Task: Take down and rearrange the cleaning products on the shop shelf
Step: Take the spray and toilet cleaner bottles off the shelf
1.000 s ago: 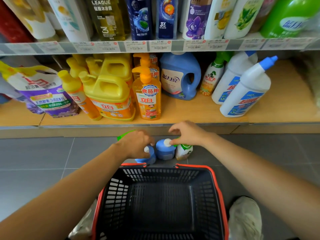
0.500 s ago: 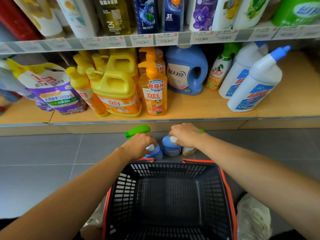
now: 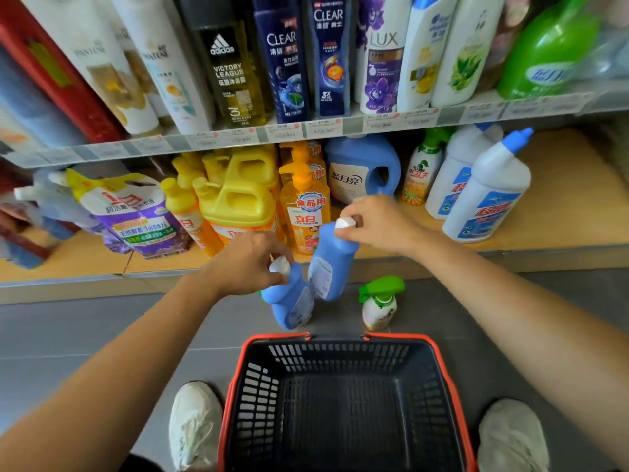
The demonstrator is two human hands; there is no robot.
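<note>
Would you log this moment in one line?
left hand: grips lower blue bottle | right hand: grips higher blue bottle | green spray bottle: on floor

A black plastic shopping basket (image 3: 340,356) with an orange-red rim sits on the grey tiled floor (image 3: 85,335) at 6 o'clock, its walls slotted. A pale sneaker (image 3: 195,424) stands at 7 o'clock, touching the basket; a second pale shoe (image 3: 512,437) is at 5 o'clock. A strip of paper price labels (image 3: 286,131) runs across toward 12 o'clock.
</note>
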